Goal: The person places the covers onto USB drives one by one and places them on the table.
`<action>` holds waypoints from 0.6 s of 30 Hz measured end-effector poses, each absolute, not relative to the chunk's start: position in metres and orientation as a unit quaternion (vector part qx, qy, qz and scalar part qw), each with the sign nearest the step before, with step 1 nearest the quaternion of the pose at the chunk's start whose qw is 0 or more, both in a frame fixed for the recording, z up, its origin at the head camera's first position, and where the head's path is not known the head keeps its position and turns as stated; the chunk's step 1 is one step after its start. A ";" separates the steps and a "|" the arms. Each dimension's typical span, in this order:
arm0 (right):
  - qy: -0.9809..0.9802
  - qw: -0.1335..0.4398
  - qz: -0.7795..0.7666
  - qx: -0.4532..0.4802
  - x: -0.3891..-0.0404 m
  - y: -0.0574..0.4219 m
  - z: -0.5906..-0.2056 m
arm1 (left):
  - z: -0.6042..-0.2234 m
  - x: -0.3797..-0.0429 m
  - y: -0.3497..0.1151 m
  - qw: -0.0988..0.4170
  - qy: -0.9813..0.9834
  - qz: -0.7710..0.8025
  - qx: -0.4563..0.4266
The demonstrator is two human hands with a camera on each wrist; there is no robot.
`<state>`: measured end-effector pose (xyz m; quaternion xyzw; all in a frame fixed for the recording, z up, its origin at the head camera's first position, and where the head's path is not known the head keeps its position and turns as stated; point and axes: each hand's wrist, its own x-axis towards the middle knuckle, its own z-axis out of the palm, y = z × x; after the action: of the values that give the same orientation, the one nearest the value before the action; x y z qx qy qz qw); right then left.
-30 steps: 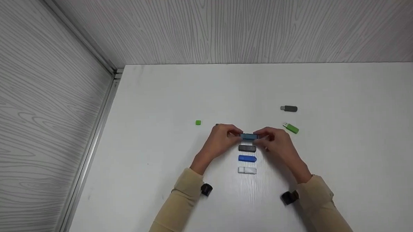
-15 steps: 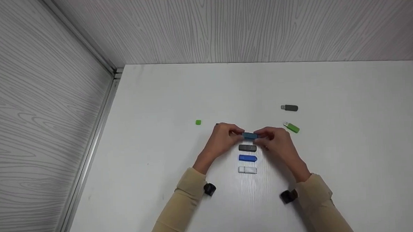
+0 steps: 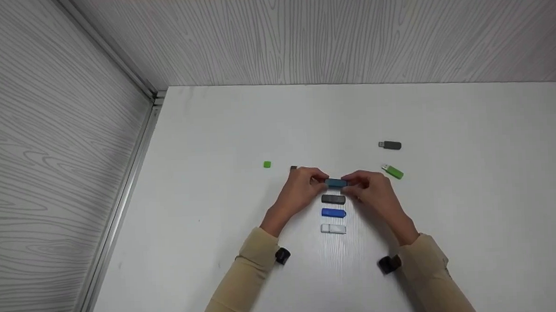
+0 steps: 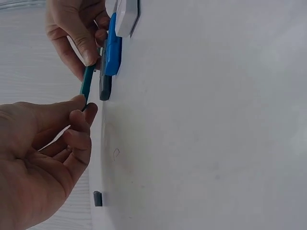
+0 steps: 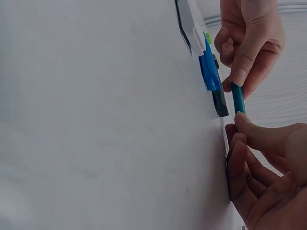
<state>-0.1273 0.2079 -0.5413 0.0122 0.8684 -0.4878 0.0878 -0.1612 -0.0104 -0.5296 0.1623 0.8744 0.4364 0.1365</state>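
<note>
A teal USB stick (image 3: 336, 183) lies crosswise between my two hands, just above a row of sticks in the head view. My left hand (image 3: 299, 189) pinches its left end between thumb and fingers. The right end is pinched by my right hand (image 3: 374, 189) in the same way. Fingertips cover both ends; the teal middle (image 5: 238, 99) shows in the right wrist view. Below it lie a dark grey USB stick (image 3: 333, 199), a blue USB stick (image 3: 333, 212) and a white USB stick (image 3: 333, 228), all capped and roughly parallel.
To the right lie an uncapped dark grey USB stick (image 3: 392, 145) and an uncapped green USB stick (image 3: 394, 171), metal plugs pointing left. A small green cap (image 3: 267, 164) sits left on the white table (image 3: 194, 178). A dark cap (image 3: 293, 167) peeks out behind my left hand.
My left forearm has shifted slightly to the right, and a bit more of the dark cap shows behind that hand. Both hands keep their pinch on the teal USB stick.
</note>
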 end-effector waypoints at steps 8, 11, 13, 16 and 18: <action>0.870 0.094 -0.484 0.009 -0.127 0.207 -0.538 | -0.528 -0.157 -0.012 0.130 0.886 0.404 0.184; 0.870 0.096 -0.484 0.010 -0.128 0.207 -0.538 | -0.528 -0.157 -0.011 0.128 0.891 0.393 0.188; 0.870 0.097 -0.483 0.012 -0.128 0.206 -0.538 | -0.528 -0.157 -0.011 0.126 0.894 0.387 0.188; 0.874 0.098 -0.476 0.011 -0.127 0.206 -0.537 | -0.527 -0.156 -0.010 0.123 0.896 0.381 0.189; 0.879 0.098 -0.467 0.011 -0.127 0.206 -0.537 | -0.527 -0.155 -0.009 0.122 0.899 0.375 0.190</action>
<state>-0.1266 0.2059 -0.5375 0.0111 0.8789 -0.4669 0.0976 -0.1555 -0.0094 -0.5271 0.1901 0.8992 0.3748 0.1215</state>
